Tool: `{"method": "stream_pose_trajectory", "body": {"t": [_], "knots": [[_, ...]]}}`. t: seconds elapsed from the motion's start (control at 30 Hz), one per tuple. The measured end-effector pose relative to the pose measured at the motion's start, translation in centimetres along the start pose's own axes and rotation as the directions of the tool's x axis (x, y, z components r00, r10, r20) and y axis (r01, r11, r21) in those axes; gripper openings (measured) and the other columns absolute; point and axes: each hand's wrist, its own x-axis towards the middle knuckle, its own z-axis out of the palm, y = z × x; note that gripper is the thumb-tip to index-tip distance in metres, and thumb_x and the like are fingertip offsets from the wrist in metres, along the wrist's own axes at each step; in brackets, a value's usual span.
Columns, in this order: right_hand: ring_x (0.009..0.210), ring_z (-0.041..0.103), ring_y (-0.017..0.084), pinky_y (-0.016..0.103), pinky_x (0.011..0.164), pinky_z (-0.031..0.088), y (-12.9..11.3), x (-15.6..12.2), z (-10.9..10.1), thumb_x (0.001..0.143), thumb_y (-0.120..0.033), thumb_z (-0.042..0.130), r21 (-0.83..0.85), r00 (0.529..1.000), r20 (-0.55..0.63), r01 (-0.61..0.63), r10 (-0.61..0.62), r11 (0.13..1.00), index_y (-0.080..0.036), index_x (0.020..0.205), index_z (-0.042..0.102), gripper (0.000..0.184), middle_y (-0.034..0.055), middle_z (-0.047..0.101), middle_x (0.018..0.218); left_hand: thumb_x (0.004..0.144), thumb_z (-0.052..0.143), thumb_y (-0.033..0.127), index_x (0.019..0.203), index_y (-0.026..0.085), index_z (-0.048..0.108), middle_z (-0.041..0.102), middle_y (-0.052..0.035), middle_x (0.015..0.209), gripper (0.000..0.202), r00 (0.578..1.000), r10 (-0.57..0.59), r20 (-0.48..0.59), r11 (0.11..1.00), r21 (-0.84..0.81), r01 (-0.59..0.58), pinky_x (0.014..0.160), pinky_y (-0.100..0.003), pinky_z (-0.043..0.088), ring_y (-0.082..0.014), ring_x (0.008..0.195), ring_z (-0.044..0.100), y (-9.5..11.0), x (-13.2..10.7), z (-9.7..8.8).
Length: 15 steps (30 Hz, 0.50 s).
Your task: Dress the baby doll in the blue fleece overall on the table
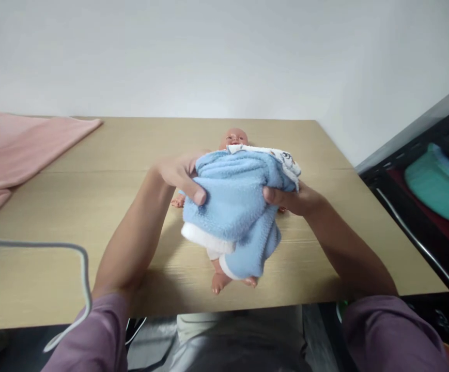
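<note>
Between my two hands hangs a fluffy light-blue doll garment (pixel 228 206) with white trim and a printed white part at its upper right. My left hand (pixel 181 175) grips its left side, thumb on the front. On the right side my right hand (pixel 286 199) pinches it, thumb in front and the other fingers hidden behind the cloth. Behind the garment a baby doll (pixel 235 137) lies on its back on the table, head away from me. Its face, one hand and its feet show; most of its body is covered from view.
The wooden table (pixel 131 139) reaches to a white wall (pixel 208 57). A pink cloth (pixel 22 155) lies at the left. A white cable (pixel 53 243) crosses the left front. To the right stands a black rack (pixel 398 222) with a teal item (pixel 437 186) on it.
</note>
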Motion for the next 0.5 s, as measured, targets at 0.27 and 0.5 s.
{"method": "stream_pose_trajectory", "body": {"t": [0.27, 0.5], "knots": [[0.125, 0.083, 0.028, 0.042, 0.116, 0.068, 1.2, 1.1, -0.1, 0.087, -0.059, 0.1, 0.149, 0.884, 0.467, -0.056, -0.021, 0.987, -0.022, 0.128, 0.087, 0.057, 0.0075, 0.089, 0.126, 0.087, 0.097, 0.066, 0.088, 0.022, 0.083, 0.084, -0.0073, 0.08, 0.047, 0.992, 0.001, -0.123, 0.999, 0.05, 0.006, 0.092, -0.038, 0.076, -0.0283, 0.088, 0.087, -0.5, 0.0, 0.9], [0.072, 0.077, 0.021, 0.034, 0.077, 0.071, 0.0, 0.2, -1.2, 0.094, -0.065, 0.092, 0.013, 0.94, 0.34, -0.036, 0.03, 0.999, -0.024, 0.077, 0.079, 0.046, 0.0008, 0.077, 0.072, 0.087, 0.1, 0.065, 0.107, 0.02, 0.084, 0.088, -0.0117, 0.101, 0.052, 0.988, 0.0, -0.152, 0.996, 0.088, 0.013, 0.104, -0.039, 0.073, -0.0333, 0.116, 0.086, 1.9, 0.8, 2.3]]}}
